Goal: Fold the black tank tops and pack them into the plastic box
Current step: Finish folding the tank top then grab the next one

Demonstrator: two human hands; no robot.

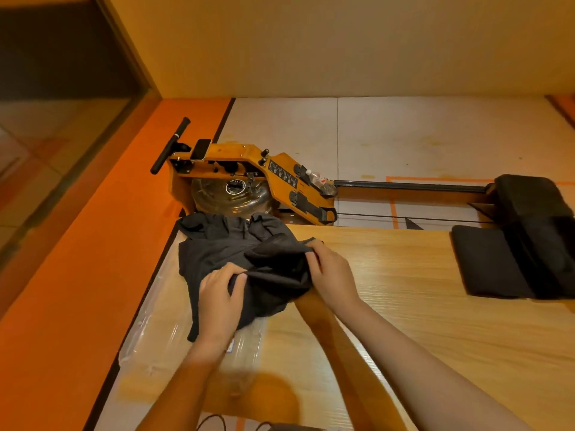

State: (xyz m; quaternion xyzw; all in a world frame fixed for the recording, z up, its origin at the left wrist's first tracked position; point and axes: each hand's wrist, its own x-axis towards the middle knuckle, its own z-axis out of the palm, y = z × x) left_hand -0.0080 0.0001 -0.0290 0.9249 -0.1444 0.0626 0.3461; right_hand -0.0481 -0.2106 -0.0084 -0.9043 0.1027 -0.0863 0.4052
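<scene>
A heap of black tank tops lies crumpled at the left end of the wooden table, partly over a clear plastic box that sits flat under it. My left hand grips a bunched fold of the top garment near its lower edge. My right hand pinches the same black fabric at its right side, and the cloth between both hands is lifted slightly. The box's inside is mostly hidden by the cloth.
A folded black stack lies at the table's right end. Beyond the far edge stands an orange rowing machine with a water tank, rail and a plastic bottle. An orange wall strip runs along the left.
</scene>
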